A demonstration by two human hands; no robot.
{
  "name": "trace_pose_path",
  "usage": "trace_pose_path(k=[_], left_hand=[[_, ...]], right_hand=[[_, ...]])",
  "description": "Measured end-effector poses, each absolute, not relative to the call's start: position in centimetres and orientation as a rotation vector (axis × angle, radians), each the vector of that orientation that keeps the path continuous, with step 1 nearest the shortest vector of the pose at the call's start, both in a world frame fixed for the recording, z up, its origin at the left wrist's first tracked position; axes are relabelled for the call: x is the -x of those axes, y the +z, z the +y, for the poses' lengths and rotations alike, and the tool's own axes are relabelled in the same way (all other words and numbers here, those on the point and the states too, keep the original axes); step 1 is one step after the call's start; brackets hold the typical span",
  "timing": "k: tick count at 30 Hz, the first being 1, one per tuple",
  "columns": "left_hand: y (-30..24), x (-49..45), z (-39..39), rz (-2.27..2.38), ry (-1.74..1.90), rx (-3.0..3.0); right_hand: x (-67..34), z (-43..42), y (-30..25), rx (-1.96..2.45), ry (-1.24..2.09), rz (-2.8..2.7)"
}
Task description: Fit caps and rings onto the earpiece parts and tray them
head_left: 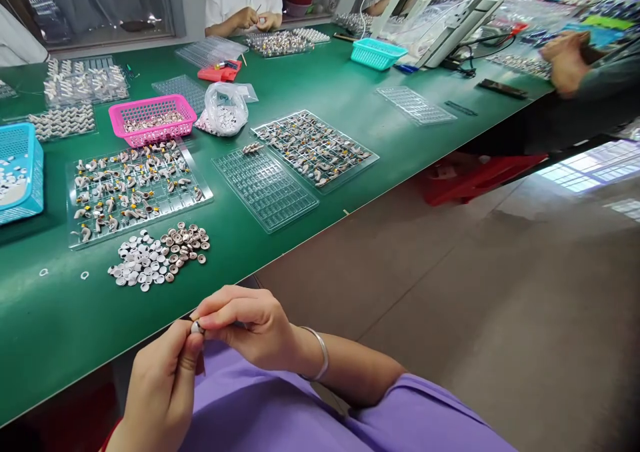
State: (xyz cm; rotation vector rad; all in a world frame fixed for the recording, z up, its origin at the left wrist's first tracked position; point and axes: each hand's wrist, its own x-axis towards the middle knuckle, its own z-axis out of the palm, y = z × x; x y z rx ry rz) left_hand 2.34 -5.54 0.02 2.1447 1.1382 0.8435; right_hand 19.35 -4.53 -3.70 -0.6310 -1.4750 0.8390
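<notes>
Just off the table's near edge, my left hand (163,375) pinches a small white piece (197,328) with a dark mark between thumb and forefinger. My right hand (253,325) meets it there, its fingertips closed on the same piece; fingers cover most of it, so its exact kind is hidden. On the table beyond lies a pile of small white discs (140,260), touching a pile of brown cup-shaped discs (186,244). Behind them a clear tray (200,189) carries rows of little curved grey-white figures (111,223) with yellow parts.
Further right are a clear grid tray (265,192) with a few pieces at its far end and a filled tray (320,147). A pink basket (153,115), a plastic bag (225,109) and blue basket (33,172) stand behind and left. Co-workers sit across and at right.
</notes>
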Motion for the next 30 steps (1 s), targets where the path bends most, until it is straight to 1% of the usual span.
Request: trace_pose_path(k=[4, 9, 12, 17, 20, 26, 30], left_hand=[[0.3, -2.7, -5.8, 1.167, 0.874, -2.065], [0.5, -2.8, -5.8, 1.170, 0.857, -1.991], [0.5, -2.7, -5.8, 1.165, 0.829, -1.965], [0.1, -2.3, -5.8, 1.148, 0.782, -1.940], [-0.2, -2.0, -5.8, 1.105, 0.740, -1.964], [-0.2, -1.8, -5.5, 0.960, 0.659, -2.084], [0.1, -1.8, -5.5, 0.905, 0.645, -2.142]], right_hand=[[-19.2, -4.8, -3.7, 0.663, 0.725, -1.530], [-19.3, -5.2, -3.7, 0.679, 0.752, -1.523], [-19.6, -5.0, -3.5, 0.676, 0.890, -1.538], [-20.2, -3.8, -3.3, 0.611, 1.294, -1.405], [-20.6, -3.0, -3.1, 0.619, 1.455, -1.383], [-21.9, -1.3, -1.3, 0.775, 1.652, -1.671], [-22.6, -0.4, 0.7, 0.824, 1.531, -2.177]])
